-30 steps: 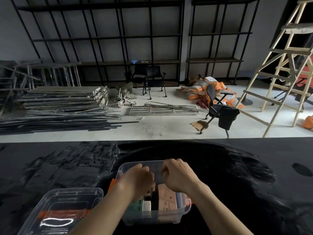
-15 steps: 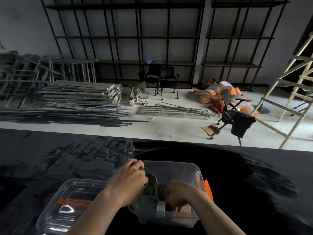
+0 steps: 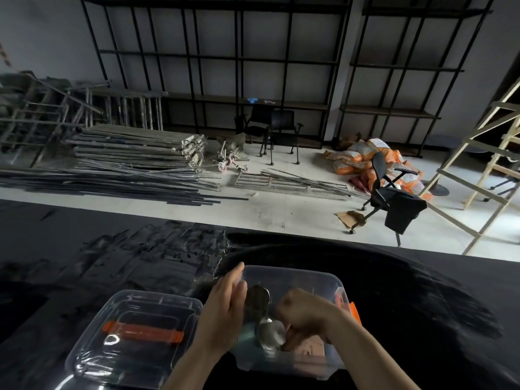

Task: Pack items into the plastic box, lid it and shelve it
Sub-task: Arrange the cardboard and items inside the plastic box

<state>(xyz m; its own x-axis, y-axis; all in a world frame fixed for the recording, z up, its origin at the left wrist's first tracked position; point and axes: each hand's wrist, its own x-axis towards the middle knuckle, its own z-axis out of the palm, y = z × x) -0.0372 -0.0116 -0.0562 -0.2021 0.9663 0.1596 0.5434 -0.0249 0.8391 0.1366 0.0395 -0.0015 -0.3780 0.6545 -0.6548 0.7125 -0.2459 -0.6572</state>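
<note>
The clear plastic box (image 3: 292, 319) with rounded corners sits on the black table (image 3: 408, 305), both hands in it. The left hand (image 3: 225, 308) lies flat and open against a dark metal cylinder (image 3: 256, 301) standing upright. The right hand (image 3: 305, 315) is curled, fingers down on a tan carton (its print too blurred to read) (image 3: 308, 349). An orange clasp (image 3: 355, 312) shows past the right wrist. Left of the left hand lies the clear lid (image 3: 135, 333), with an orange handle (image 3: 142, 332). Beyond the hands: pale floor, stacked metal bars (image 3: 126, 161), black shelving (image 3: 253, 66).
</note>
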